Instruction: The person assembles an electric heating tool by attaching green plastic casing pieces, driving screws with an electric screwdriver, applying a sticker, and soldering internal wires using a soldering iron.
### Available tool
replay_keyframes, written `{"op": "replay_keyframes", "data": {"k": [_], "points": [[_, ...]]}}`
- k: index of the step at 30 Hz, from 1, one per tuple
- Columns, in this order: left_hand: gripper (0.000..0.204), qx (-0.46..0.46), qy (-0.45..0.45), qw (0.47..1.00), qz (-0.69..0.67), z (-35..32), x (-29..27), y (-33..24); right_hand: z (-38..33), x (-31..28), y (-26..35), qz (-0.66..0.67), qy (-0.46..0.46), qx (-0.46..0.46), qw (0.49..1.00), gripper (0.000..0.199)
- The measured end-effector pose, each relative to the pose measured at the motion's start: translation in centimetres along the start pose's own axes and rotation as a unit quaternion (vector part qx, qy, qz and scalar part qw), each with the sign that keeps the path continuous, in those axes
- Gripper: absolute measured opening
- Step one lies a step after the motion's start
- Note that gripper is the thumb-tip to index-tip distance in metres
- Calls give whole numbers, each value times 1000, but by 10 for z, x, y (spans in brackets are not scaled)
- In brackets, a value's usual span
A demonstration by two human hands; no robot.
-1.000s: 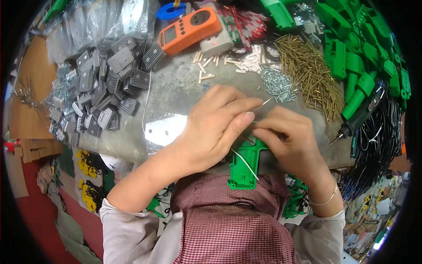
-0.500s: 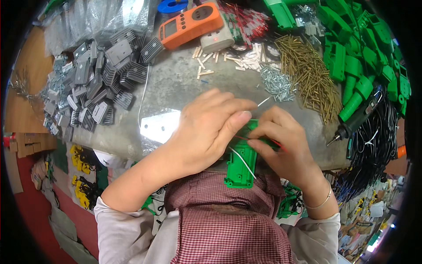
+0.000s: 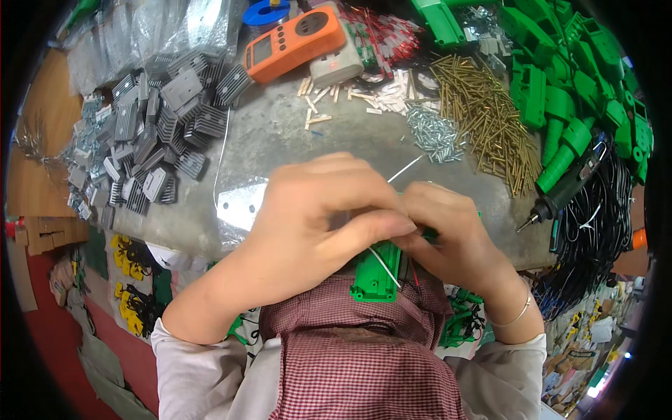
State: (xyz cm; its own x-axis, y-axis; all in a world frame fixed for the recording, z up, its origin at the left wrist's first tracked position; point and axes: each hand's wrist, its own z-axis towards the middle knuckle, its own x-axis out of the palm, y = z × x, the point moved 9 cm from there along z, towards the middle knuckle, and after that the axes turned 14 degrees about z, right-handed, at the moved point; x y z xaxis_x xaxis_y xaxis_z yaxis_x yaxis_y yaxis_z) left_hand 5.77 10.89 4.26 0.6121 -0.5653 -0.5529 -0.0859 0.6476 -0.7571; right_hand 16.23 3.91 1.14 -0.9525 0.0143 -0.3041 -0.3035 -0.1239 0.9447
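A long green plastic housing (image 3: 376, 283) lies open side up at the table's front edge, its far part covered by my hands. My left hand (image 3: 325, 210) is bent over it from the left, thumb and fingertips closed together. From the right, my right hand (image 3: 451, 227) meets it, its fingers pinched by the left thumb. What either hand pinches is hidden. A white wire (image 3: 385, 267) runs slantwise over the housing, and a thin white length (image 3: 406, 168) sticks up beyond the hands. Below the right fingers a short piece of red wire (image 3: 414, 273) shows.
Grey finned metal parts (image 3: 168, 119) are heaped at left. Behind stand an orange meter (image 3: 297, 43) and white ceramic sticks (image 3: 381, 91). Silver screws (image 3: 434, 133), brass-coloured pins (image 3: 483, 119), green housings (image 3: 553, 91), a black screwdriver (image 3: 570, 185) and bundled black cables (image 3: 595, 224) are on the right.
My two hands have come together, the left thumb now against the right fingers. The red wire, earlier stretched between the hands, now hangs below the right fingers.
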Motion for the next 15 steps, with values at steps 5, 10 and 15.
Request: {"op": "replay_keyframes", "data": {"k": [5,10,15], "points": [[27,-2,-28,993,111,0,12,12,-10,-31,2,62,-82,-27,994,11],[42,-101,35,994,-16,-3,48,12,-18,-42,-1,62,-102,15,993,11],[19,50,-43,990,127,-1,45,-4,-23,-48,-4,-16,-97,71,993,7]]}}
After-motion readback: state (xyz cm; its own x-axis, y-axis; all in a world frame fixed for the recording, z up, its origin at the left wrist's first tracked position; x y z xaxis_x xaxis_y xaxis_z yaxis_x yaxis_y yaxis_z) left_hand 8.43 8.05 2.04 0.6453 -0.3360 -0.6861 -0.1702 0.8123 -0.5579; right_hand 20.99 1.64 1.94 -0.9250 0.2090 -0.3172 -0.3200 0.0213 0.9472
